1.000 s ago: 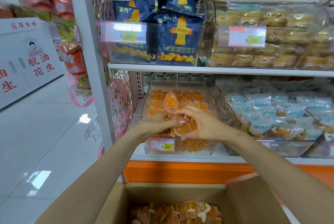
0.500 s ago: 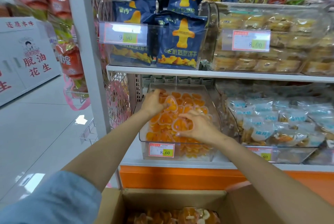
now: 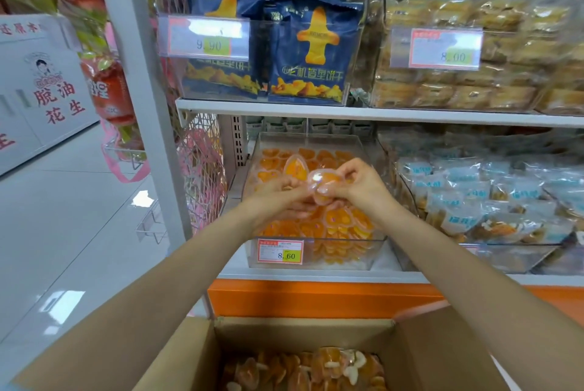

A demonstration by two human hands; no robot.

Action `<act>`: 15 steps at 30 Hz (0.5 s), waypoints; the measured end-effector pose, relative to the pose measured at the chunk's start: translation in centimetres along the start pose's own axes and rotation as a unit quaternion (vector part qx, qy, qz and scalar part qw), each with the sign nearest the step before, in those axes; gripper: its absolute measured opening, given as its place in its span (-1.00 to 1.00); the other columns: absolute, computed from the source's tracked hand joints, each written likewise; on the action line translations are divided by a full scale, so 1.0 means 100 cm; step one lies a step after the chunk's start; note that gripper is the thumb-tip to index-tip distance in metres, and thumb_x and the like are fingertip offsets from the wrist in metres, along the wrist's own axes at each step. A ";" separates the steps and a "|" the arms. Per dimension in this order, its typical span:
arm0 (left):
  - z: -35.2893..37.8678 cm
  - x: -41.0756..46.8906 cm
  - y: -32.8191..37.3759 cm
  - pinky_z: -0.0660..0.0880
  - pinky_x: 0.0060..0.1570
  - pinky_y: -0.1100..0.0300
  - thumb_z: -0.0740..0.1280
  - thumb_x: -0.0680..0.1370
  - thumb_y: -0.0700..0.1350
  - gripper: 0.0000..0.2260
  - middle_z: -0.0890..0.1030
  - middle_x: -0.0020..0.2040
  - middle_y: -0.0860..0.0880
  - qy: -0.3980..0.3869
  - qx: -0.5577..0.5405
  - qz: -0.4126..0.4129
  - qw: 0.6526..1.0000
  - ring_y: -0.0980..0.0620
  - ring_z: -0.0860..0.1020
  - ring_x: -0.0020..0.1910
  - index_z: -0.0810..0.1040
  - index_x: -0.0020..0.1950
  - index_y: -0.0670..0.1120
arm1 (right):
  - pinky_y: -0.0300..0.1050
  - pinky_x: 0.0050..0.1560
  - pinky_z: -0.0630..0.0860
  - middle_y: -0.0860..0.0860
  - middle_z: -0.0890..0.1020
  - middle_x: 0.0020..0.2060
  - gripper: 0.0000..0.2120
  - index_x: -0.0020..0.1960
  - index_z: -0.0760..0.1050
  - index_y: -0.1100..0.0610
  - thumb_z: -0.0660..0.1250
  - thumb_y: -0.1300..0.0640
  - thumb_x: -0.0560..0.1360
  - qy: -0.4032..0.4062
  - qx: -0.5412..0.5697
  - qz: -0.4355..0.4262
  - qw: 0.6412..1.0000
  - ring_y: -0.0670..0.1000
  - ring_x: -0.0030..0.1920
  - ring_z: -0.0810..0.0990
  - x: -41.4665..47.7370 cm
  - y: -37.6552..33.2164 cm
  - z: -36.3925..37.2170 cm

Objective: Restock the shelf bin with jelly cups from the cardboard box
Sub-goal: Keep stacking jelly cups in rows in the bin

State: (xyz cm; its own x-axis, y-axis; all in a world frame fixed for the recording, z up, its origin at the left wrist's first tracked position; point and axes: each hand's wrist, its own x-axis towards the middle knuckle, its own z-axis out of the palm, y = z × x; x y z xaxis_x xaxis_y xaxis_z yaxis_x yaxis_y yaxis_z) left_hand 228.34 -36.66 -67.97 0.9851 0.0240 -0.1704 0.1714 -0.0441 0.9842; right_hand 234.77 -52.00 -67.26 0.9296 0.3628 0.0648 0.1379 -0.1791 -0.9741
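1. A white store shelf [image 3: 410,117] carries clear bins on two levels above an orange base panel [image 3: 316,297].
2. A cardboard box [image 3: 303,332] stands open at the foot of the shelf, at the bottom of the view. Its floor is covered with a loose layer of boxed cups [image 3: 316,368], orange, some showing white pieces.
3. On the upper level, dark blue snack packets [image 3: 316,52] stand upright in a clear bin tagged 9.90. In the bin just to its right, wrapped golden pastries [image 3: 474,87] are stacked in rows behind an 8.00 tag.
4. On the lower level, the wide bin on the right is heaped with pale blue packets [image 3: 474,194].
5. The shelf bin [image 3: 308,138], a clear tray with an 8.60 price tag [image 3: 280,251] on its front wall, sits on the lower level directly above the box. Orange heart-shaped jelly cups [image 3: 341,223] fill it close to the front rim.
6. The left hand [image 3: 278,198] and right hand [image 3: 363,188] meet over the middle of the shelf bin, fingers curled.
7. A single jelly cup [image 3: 322,183], glossy and orange, is pinched between the fingertips of both hands, just above the heap.
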 end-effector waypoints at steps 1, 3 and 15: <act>0.000 0.000 -0.004 0.59 -0.09 0.23 0.30 0.55 -0.11 -0.90 0.62 -0.02 -0.16 0.020 -0.024 0.014 0.999 -0.02 0.62 -0.09 0.46 -0.01 -0.13 | -0.24 -0.47 0.56 0.18 0.54 -0.22 -0.76 -0.16 0.36 0.21 0.43 0.37 0.40 -0.008 0.045 0.022 0.999 -0.04 -0.50 0.62 -0.002 0.000 0.000; -0.002 0.002 -0.009 0.59 -0.16 0.24 0.28 0.56 -0.16 -0.95 0.61 -0.08 -0.16 0.057 -0.052 0.025 0.997 -0.01 0.61 -0.16 0.46 -0.08 -0.12 | -0.21 -0.41 0.60 0.21 0.60 -0.30 -0.89 -0.16 0.43 0.29 0.37 0.36 0.46 -0.024 0.089 0.067 0.994 0.00 -0.44 0.65 -0.005 -0.002 -0.002; -0.013 0.033 -0.003 0.39 -0.37 0.28 0.29 0.56 -0.21 -0.86 0.46 -0.37 0.00 0.070 0.367 0.023 0.927 0.11 0.41 -0.43 0.54 -0.20 -0.13 | -0.36 -0.53 0.31 0.01 0.62 -0.33 -0.91 -0.02 0.59 0.19 0.34 0.19 0.52 -0.063 -0.168 0.062 0.982 -0.10 -0.45 0.46 -0.001 -0.003 -0.023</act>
State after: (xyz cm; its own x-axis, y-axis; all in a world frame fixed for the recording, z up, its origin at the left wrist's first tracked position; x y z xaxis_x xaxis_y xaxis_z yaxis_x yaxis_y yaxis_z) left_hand 231.48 -35.23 -68.72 0.9886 0.1332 -0.0700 0.1447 -0.7142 0.6848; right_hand 235.44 -54.10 -66.44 0.8996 0.4256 -0.0975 0.1511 -0.5130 -0.8450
